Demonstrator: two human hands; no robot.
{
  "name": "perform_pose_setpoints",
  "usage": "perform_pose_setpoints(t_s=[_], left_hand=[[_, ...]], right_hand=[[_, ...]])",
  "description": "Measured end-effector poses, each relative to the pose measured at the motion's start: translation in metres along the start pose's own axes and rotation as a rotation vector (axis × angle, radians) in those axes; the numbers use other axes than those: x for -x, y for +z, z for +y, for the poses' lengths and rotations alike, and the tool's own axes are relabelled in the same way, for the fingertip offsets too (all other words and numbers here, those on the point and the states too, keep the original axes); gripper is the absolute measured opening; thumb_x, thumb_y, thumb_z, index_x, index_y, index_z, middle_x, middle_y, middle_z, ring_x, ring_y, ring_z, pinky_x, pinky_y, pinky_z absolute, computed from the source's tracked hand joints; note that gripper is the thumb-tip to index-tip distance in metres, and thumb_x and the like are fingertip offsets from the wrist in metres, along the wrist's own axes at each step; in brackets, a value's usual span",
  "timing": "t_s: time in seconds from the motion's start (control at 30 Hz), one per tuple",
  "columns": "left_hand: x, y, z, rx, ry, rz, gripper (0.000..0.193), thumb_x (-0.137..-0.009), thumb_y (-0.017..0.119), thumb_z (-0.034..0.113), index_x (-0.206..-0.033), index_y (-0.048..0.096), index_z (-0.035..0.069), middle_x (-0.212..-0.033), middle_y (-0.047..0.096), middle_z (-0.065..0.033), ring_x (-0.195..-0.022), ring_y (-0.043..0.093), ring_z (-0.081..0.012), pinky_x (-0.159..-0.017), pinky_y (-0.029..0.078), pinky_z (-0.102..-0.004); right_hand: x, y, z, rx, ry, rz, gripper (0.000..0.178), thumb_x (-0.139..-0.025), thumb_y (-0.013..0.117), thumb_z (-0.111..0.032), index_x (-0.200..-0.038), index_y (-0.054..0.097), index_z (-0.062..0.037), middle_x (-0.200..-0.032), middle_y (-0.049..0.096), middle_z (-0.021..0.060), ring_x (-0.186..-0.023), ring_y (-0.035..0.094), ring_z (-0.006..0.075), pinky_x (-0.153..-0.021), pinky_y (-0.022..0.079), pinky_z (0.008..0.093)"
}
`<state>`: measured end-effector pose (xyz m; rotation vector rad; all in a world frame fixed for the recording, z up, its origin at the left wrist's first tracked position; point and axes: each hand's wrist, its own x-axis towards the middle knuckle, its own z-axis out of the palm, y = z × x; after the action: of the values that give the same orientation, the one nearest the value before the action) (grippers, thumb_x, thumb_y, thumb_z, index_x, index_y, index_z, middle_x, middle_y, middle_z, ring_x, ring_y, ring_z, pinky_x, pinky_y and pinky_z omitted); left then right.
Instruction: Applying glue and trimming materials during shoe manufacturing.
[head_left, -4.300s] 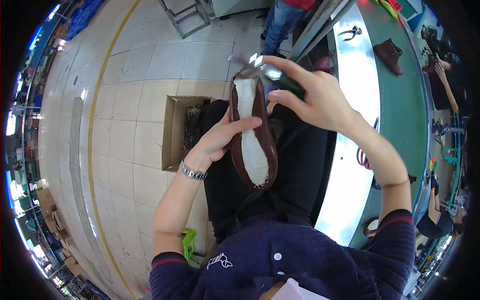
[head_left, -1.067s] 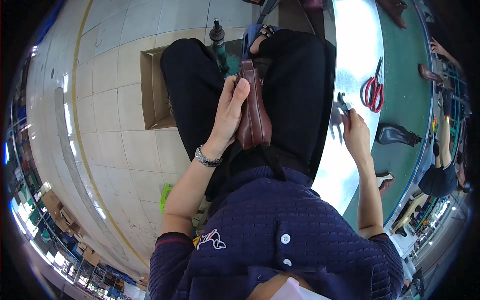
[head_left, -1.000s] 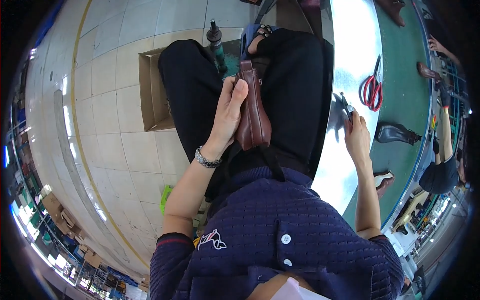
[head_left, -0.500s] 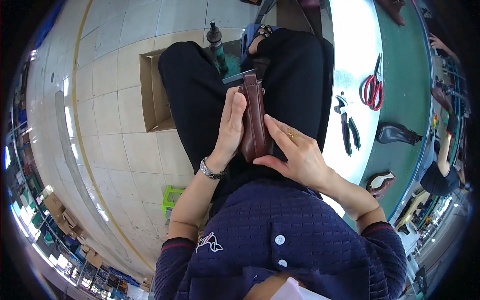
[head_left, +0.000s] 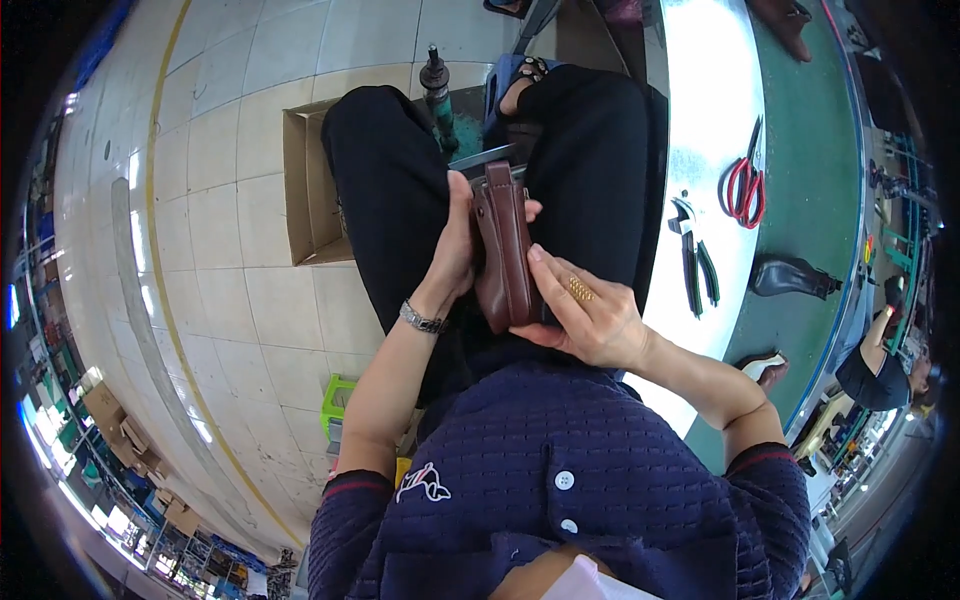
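Note:
A dark brown leather boot upper (head_left: pixel 516 265), its long back strip facing up, is held between my hands above my lap. My left hand (head_left: pixel 454 245) grips its left side; the thumb points up alongside, and fingertips show past the far right edge, so the fingers pass behind it. On the lower right side, my right hand (head_left: pixel 598 318) presses its fingers against the leather, with the thumb near the bottom end. The inside and the underside of the upper are hidden.
Pincers (head_left: pixel 690 255) and red-handled scissors (head_left: pixel 745 190) lie on the white tabletop (head_left: pixel 705 80) at right. Beyond, a black boot (head_left: pixel 795 275) sits on a green surface (head_left: pixel 810 150). A cardboard box (head_left: pixel 300 185) and a metal post (head_left: pixel 437 95) stand on the floor. Another person (head_left: pixel 870 375) is far right.
The boot upper has tilted and shifted slightly toward me, showing more of its left side. My left thumb has moved off the leather, and that hand's fingertips now show behind the right edge.

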<state>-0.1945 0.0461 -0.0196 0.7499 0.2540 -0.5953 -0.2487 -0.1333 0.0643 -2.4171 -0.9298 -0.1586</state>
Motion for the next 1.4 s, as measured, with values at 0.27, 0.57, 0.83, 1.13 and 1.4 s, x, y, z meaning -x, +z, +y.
perform_pose_setpoints(t_s=[0.27,0.57,0.83,1.13,1.4], left_hand=[[0.008,0.008,-0.007,-0.212,0.109,-0.077,0.091,-0.083,0.037,0.078,-0.142,0.031,0.008,-0.116,0.058,-0.0124,-0.100,0.061,-0.0178,-0.087,0.052,-0.0327],[0.006,0.015,-0.004,-0.340,0.201,-0.082,0.107,-0.074,0.065,0.070,-0.150,0.019,0.010,-0.128,0.048,-0.0114,-0.117,0.048,-0.0197,-0.101,0.038,-0.0328],[0.007,0.012,-0.010,-0.395,0.215,-0.107,0.106,-0.075,0.065,0.070,-0.149,0.022,0.008,-0.133,0.044,-0.0092,-0.123,0.043,-0.0184,-0.106,0.032,-0.0316],[0.006,0.023,-0.003,-0.190,-0.301,0.131,0.089,-0.089,0.015,0.076,-0.101,0.062,0.001,-0.091,0.064,-0.0061,-0.083,0.061,-0.0154,-0.083,0.049,-0.0278],[-0.004,0.057,0.037,-0.661,0.093,-0.236,0.100,-0.084,-0.001,0.079,-0.083,0.062,0.001,-0.079,0.061,-0.0071,-0.075,0.058,-0.0149,-0.074,0.047,-0.0263]], right_hand=[[0.009,-0.003,-0.007,-0.067,0.112,0.010,0.067,-0.078,0.075,-0.034,-0.125,0.053,0.0084,-0.114,0.062,0.0256,-0.101,0.067,0.0321,-0.079,0.058,0.0348],[-0.047,-0.019,0.045,-0.550,0.429,0.197,0.040,-0.085,0.070,-0.019,-0.118,0.061,0.0019,-0.106,0.067,0.0138,-0.096,0.066,0.0217,-0.083,0.052,0.0307],[-0.068,-0.014,0.038,-0.502,0.472,0.007,0.021,-0.082,0.067,-0.020,-0.086,0.072,0.0007,-0.066,0.067,0.0123,-0.052,0.064,0.0218,-0.052,0.050,0.0288],[-0.034,-0.041,0.005,-0.587,0.322,-0.009,0.015,-0.073,0.077,-0.010,-0.083,0.070,-0.0012,-0.081,0.068,0.0101,-0.079,0.069,0.0235,-0.085,0.053,0.0373],[-0.017,-0.079,0.006,-0.674,0.142,0.171,0.031,-0.069,0.082,-0.021,-0.090,0.071,-0.0020,-0.106,0.065,0.0154,-0.104,0.062,0.0291,-0.091,0.048,0.0432]])
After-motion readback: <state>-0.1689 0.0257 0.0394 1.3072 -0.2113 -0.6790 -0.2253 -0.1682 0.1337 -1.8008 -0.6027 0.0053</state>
